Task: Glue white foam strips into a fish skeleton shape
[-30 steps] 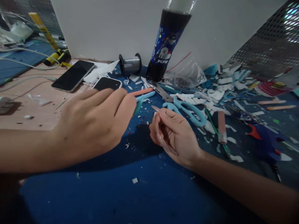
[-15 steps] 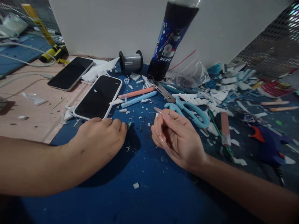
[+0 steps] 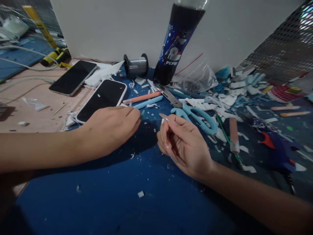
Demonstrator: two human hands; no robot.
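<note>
My left hand [image 3: 117,125] is closed, knuckles up, over the lower end of the white-framed phone [image 3: 104,98]. A pale green tip shows by its fingertips; whatever they grip is hidden. To its right, my right hand [image 3: 184,143] is turned palm toward me, with thumb and index finger pinched on a small white piece [image 3: 162,121]. A fine, barely visible strand seems to run left from that pinch. Just beyond my right hand lie scissors with light blue handles [image 3: 199,119]. An orange stick [image 3: 141,97] and a light blue stick [image 3: 149,102] lie between the hands and the wall.
A Pepsi bottle [image 3: 174,45] and a spool of clear line [image 3: 136,66] stand by the white board. A second phone [image 3: 73,77] lies at left. White and blue scraps [image 3: 234,94], a green pen-like tool [image 3: 223,132] and a blue glue gun [image 3: 278,150] spread across the right.
My left hand has moved up and to the right, closer to my right hand, covering more of the white-framed phone. My right hand keeps its pinch in nearly the same place.
</note>
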